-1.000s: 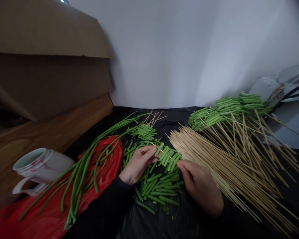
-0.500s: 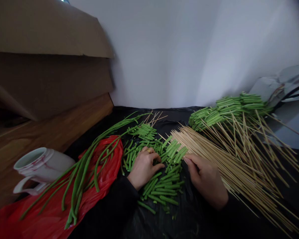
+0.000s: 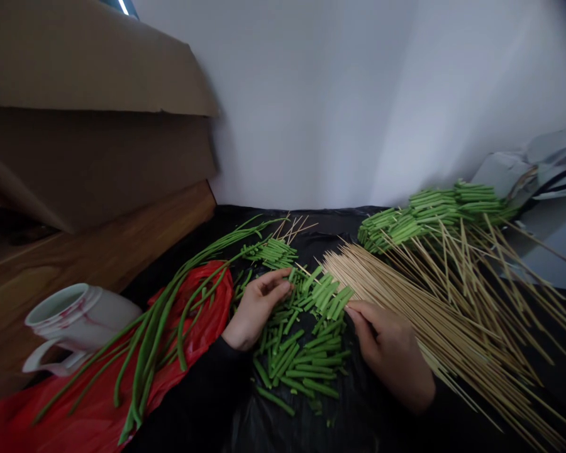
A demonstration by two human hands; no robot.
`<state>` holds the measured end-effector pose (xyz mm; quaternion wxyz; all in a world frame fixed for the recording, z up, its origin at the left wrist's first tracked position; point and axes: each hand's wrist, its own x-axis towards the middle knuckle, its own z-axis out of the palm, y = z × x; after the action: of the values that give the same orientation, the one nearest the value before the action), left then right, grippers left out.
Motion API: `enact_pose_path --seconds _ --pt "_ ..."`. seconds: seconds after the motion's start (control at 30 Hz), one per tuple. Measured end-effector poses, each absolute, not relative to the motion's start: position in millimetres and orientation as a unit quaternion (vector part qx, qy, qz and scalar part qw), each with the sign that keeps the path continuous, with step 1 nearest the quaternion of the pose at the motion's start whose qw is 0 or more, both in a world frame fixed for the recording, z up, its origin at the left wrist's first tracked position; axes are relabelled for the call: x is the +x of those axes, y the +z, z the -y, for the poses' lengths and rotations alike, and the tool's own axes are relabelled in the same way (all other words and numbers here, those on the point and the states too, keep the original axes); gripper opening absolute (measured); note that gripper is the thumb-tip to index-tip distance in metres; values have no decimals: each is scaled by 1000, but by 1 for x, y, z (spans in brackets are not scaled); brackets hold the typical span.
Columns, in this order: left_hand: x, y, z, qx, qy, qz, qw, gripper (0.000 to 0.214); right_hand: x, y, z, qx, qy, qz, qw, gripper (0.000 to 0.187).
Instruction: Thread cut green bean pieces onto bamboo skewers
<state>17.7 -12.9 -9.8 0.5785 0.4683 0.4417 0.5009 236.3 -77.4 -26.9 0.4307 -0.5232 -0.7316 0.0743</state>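
My right hand (image 3: pixel 392 353) pinches the lower end of a bamboo skewer (image 3: pixel 304 270), with several cut green bean pieces (image 3: pixel 329 294) threaded side by side along it. The skewer's bare tip points up and left. Between the thumb and fingers of my left hand (image 3: pixel 256 307) is a short green bean piece (image 3: pixel 291 275), close to that tip. A loose heap of cut bean pieces (image 3: pixel 306 362) lies below and between both hands. Behind my left hand sits a small group of beans on skewers (image 3: pixel 272 251).
Bare bamboo skewers (image 3: pixel 415 296) lie in a bundle at right, with loaded bean skewers (image 3: pixel 434 211) piled behind. Long uncut beans (image 3: pixel 158 321) rest on a red plastic bag (image 3: pixel 202 352) at left, beside a white mug (image 3: pixel 94 318). A cardboard box (image 3: pixel 99 126) stands back left.
My left hand has risen from the heap of cut beans and now pinches a piece near the skewer's tip. My right hand keeps its grip on the skewer, almost unmoved.
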Motion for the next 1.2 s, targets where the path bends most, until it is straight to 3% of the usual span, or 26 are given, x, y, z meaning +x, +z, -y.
enact_pose_path --seconds 0.1,0.27,1.2 --pt "14 -5 12 344 503 -398 686 30 234 -28 79 -527 82 743 404 26" --pt "12 -2 10 282 495 -369 735 24 232 -30 81 -527 93 761 367 29" --pt "12 -7 8 273 530 -377 708 18 231 -32 83 -537 98 763 347 27"
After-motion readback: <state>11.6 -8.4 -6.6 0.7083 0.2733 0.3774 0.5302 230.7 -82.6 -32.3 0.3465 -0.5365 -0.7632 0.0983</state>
